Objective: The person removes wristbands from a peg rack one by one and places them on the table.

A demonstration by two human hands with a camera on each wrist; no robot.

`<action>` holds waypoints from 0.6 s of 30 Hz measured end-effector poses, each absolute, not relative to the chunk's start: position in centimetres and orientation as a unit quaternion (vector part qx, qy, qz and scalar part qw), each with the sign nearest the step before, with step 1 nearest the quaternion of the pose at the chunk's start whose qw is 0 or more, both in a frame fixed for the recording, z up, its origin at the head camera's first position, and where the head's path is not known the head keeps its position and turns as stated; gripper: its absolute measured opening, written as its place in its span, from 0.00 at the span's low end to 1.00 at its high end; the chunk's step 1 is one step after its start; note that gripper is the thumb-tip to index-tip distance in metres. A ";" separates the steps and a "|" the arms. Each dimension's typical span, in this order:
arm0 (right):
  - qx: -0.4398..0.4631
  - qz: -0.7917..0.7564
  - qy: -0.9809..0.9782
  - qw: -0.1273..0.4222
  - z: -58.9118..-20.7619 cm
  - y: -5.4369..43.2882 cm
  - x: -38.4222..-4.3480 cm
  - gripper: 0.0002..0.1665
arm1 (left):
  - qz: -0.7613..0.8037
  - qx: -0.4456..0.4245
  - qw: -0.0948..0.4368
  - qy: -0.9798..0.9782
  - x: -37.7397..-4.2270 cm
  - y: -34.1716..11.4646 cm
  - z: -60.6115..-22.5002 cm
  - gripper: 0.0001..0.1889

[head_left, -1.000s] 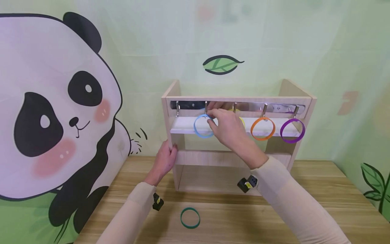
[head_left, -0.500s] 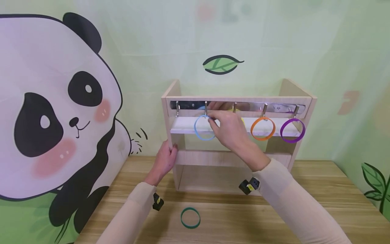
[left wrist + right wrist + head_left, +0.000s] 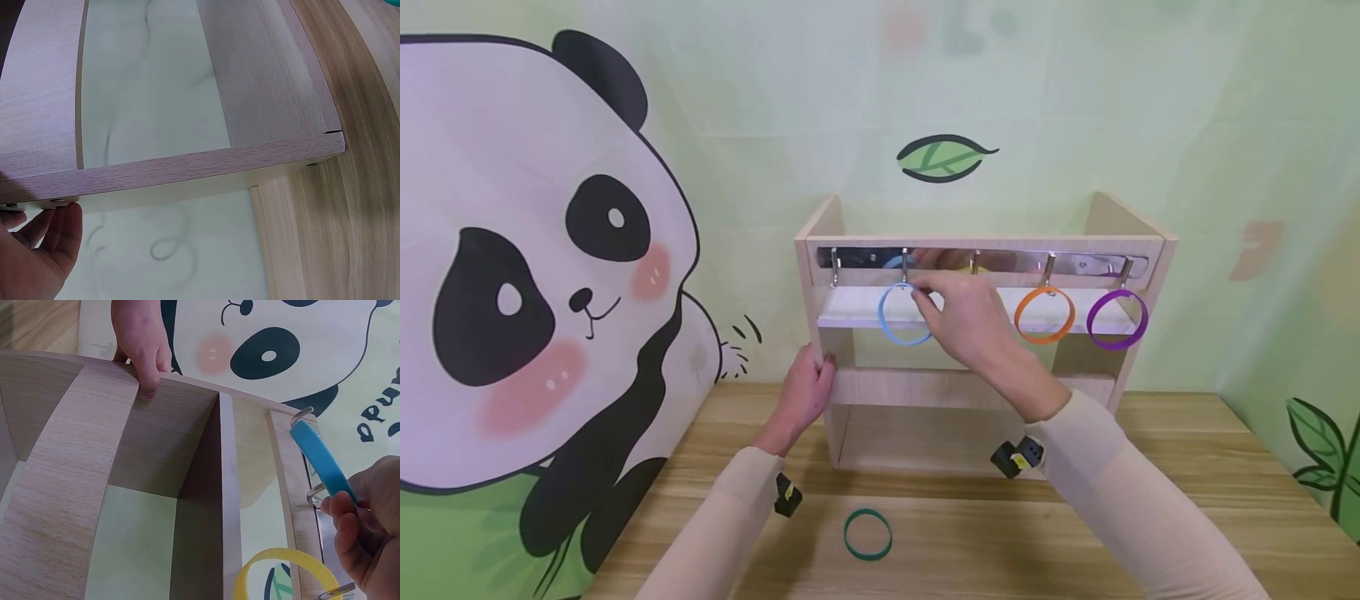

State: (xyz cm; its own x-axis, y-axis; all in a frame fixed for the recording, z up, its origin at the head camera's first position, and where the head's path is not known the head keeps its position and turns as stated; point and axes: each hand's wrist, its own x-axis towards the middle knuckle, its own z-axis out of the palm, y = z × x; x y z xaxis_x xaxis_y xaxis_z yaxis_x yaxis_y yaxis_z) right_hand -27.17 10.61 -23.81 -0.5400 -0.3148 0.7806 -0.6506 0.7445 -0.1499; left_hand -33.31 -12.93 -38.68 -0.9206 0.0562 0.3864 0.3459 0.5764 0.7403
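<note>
My right hand [image 3: 970,321] pinches a light blue wristband [image 3: 883,321] in front of the second hook [image 3: 905,265] from the left; in the right wrist view the blue wristband [image 3: 322,456] appears edge-on between thumb and fingers. Whether the hook passes through the band I cannot tell. My left hand [image 3: 805,392] grips the left side panel of a small wooden shelf [image 3: 973,387], its thumb on the front edge. A yellow wristband [image 3: 284,555] hangs at the middle hook, mostly hidden by my right hand in the head view. Orange [image 3: 1019,325] and purple [image 3: 1092,329] wristbands hang on the two right hooks.
A green wristband [image 3: 847,546] lies on the wooden table [image 3: 1000,542] before the shelf. The leftmost hook [image 3: 835,271] on the metal rail bears no band. A printed panda backdrop [image 3: 760,208] stands behind and to the left.
My right hand has shifted slightly right and down, still pinching the blue wristband, and now covers the yellow one in the head view. The left hand has stayed on the panel.
</note>
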 end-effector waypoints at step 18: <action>0.316 0.207 -0.837 0.396 -25.1 11.3 -25.0 0.07 | -0.449 -0.121 0.159 -0.871 -33.2 -12.9 -38.7 0.23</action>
State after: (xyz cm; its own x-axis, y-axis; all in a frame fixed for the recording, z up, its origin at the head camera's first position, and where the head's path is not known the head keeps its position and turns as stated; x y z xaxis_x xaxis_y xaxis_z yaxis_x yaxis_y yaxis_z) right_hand -25.04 11.34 -25.15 -0.4870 -0.3639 0.7940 -0.6925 0.7149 -0.0971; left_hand -33.20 -12.89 -38.73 -0.9200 0.0689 0.3857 0.3540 0.5681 0.7430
